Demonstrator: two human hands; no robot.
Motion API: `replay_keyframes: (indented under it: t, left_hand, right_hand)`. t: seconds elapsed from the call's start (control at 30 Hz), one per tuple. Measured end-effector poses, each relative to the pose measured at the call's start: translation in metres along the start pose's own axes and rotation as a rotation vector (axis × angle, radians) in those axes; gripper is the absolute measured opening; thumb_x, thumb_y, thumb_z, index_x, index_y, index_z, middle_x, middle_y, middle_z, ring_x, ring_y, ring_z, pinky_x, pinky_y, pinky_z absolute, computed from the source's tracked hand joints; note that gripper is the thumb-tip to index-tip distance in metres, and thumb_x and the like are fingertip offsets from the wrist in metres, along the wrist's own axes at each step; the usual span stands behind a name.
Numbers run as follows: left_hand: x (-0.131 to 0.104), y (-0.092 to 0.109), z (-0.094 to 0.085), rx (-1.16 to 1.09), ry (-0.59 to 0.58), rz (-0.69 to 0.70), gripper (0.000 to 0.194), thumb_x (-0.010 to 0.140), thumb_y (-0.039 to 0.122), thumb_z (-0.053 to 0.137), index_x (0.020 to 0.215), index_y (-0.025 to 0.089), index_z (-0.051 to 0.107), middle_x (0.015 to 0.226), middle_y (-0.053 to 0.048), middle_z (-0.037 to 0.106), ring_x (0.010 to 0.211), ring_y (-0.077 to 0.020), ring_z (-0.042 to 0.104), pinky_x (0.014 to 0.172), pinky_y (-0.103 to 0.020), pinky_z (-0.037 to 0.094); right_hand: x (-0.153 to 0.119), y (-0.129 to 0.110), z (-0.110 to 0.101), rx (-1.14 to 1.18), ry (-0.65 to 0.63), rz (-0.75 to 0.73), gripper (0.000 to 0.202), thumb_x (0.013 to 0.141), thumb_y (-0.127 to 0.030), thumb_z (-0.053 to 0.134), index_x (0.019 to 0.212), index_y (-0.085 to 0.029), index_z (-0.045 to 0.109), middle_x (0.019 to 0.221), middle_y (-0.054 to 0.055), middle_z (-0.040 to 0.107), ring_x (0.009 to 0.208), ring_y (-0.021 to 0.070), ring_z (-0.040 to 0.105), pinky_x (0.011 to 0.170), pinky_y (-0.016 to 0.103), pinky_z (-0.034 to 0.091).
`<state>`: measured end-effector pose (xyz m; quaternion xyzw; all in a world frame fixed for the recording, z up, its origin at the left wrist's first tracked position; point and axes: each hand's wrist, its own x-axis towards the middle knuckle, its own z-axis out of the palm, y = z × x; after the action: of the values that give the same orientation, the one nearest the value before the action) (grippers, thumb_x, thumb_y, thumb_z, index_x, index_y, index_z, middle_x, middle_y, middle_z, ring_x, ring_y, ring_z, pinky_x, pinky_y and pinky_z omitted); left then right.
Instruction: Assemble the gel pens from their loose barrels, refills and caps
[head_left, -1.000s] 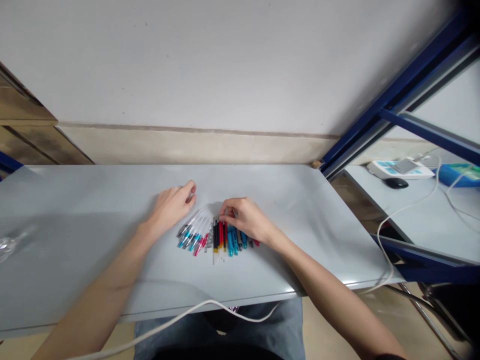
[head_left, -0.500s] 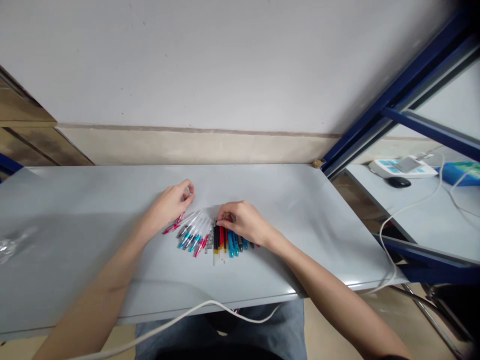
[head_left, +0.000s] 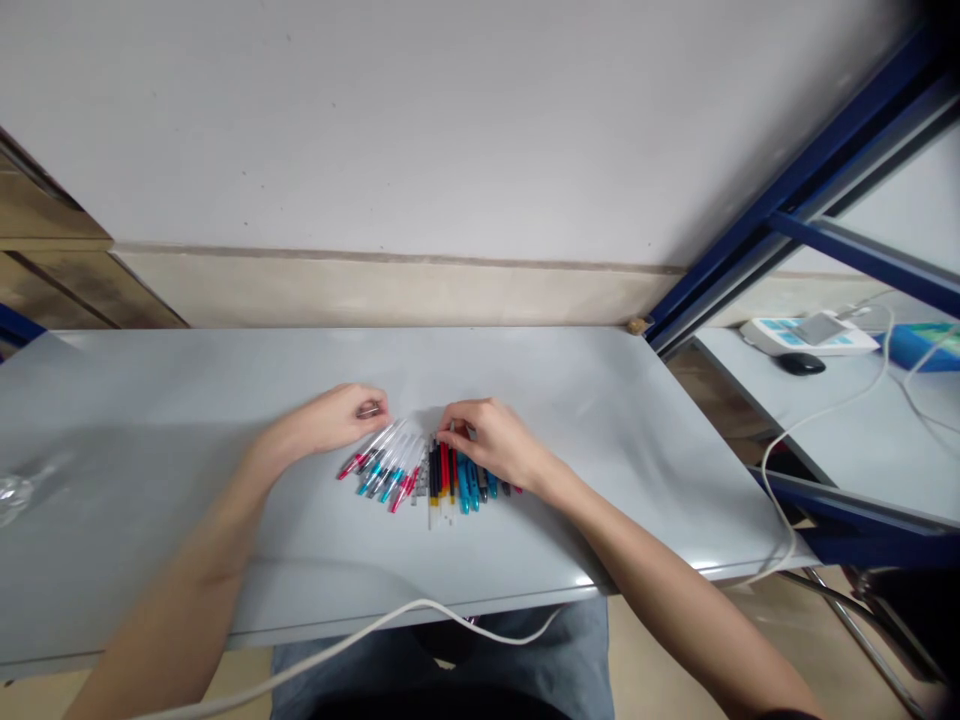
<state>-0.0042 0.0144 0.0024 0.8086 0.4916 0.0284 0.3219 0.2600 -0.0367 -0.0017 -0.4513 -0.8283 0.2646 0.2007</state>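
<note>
Clear pen barrels [head_left: 391, 465] with red, teal and dark grips lie fanned on the grey table [head_left: 525, 365]. Over their upper left end is my left hand [head_left: 341, 418], its fingers curled and pinching the end of a clear barrel with a red grip [head_left: 352, 466]. My right hand [head_left: 491, 440] covers the top of a row of black and red pen refills [head_left: 442, 475]. Its thumb and index finger are pressed together at the refills' upper ends; what they pinch is too small to make out. Teal and dark pen parts [head_left: 466, 490] lie partly under this hand.
A white cable [head_left: 420, 605] crosses the table's front edge. Crumpled clear plastic [head_left: 15, 492] lies at far left. Behind the table stands a wall [head_left: 390, 150]. Right of the blue frame [head_left: 750, 230], a black mouse [head_left: 800, 363] and a white device [head_left: 817, 330] rest on another table.
My left hand has come down slightly and turned toward the fan of barrels. The red-gripped barrel beneath it now lies in line with the others. My right hand has hardly moved.
</note>
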Motion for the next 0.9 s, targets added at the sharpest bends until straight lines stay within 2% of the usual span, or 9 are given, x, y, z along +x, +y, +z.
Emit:
replay_keyframes:
  t: [0.23,0.5,0.63,0.7,0.77,0.83,0.9]
  left_hand:
    - [0.001,0.002,0.003,0.008,0.01,0.008,0.029,0.091,0.045,0.051,0.078,0.02,0.06,0.068,0.001,0.059,0.06,-0.0142,0.048,0.059,-0.026,0.035]
    - [-0.001,0.012,0.008,0.142,0.109,0.0,0.033,0.093,0.043,0.048,0.07,0.021,0.054,0.058,0.002,0.053,0.052,-0.0127,0.042,0.052,-0.027,0.027]
    - [0.001,0.011,0.012,0.17,0.14,0.007,0.036,0.096,0.046,0.044,0.075,0.022,0.059,0.057,0.001,0.055,0.05,-0.0145,0.046,0.051,-0.028,0.031]
    - [0.004,0.005,0.014,0.153,0.199,0.029,0.037,0.099,0.046,0.04,0.088,0.023,0.067,0.071,-0.002,0.067,0.061,-0.0177,0.057,0.058,-0.029,0.04]
    - [0.009,-0.002,0.015,0.123,0.296,0.071,0.038,0.101,0.042,0.036,0.111,0.024,0.069,0.104,-0.005,0.074,0.087,-0.0214,0.067,0.076,-0.031,0.048]
    - [0.011,-0.006,0.016,0.113,0.354,0.119,0.043,0.101,0.037,0.034,0.131,0.025,0.063,0.132,-0.006,0.067,0.112,-0.0238,0.065,0.094,-0.033,0.047]
    - [0.012,-0.005,0.016,0.122,0.346,0.109,0.045,0.1,0.037,0.036,0.138,0.025,0.06,0.132,-0.006,0.067,0.111,-0.0244,0.065,0.094,-0.034,0.047]
  right_hand:
    - [0.0,0.0,-0.001,-0.029,0.009,-0.013,0.011,0.097,-0.023,0.06,0.089,-0.021,0.068,0.076,-0.001,0.066,0.066,0.0124,0.053,0.066,0.026,0.035]
    - [-0.001,0.0,-0.001,-0.058,0.016,-0.025,0.012,0.098,-0.023,0.06,0.089,-0.021,0.067,0.077,0.0,0.066,0.066,0.0123,0.052,0.065,0.026,0.034]
    - [-0.001,0.001,0.0,-0.077,0.021,-0.03,0.012,0.098,-0.023,0.059,0.089,-0.021,0.067,0.078,-0.001,0.066,0.067,0.0121,0.052,0.065,0.026,0.033]
    - [-0.001,0.002,0.0,-0.08,0.02,-0.03,0.011,0.098,-0.023,0.059,0.09,-0.021,0.066,0.079,-0.001,0.067,0.067,0.012,0.053,0.065,0.025,0.033]
    - [-0.001,0.002,0.0,-0.082,0.019,-0.03,0.011,0.098,-0.022,0.059,0.091,-0.022,0.066,0.08,-0.001,0.067,0.068,0.012,0.053,0.065,0.026,0.033]
    - [-0.001,0.002,-0.001,-0.084,0.022,-0.028,0.011,0.098,-0.022,0.058,0.091,-0.022,0.066,0.079,-0.001,0.067,0.068,0.0122,0.052,0.066,0.026,0.033]
    - [-0.002,0.001,-0.002,-0.088,0.024,-0.028,0.012,0.099,-0.022,0.057,0.089,-0.022,0.065,0.079,0.0,0.067,0.068,0.0125,0.052,0.066,0.026,0.033]
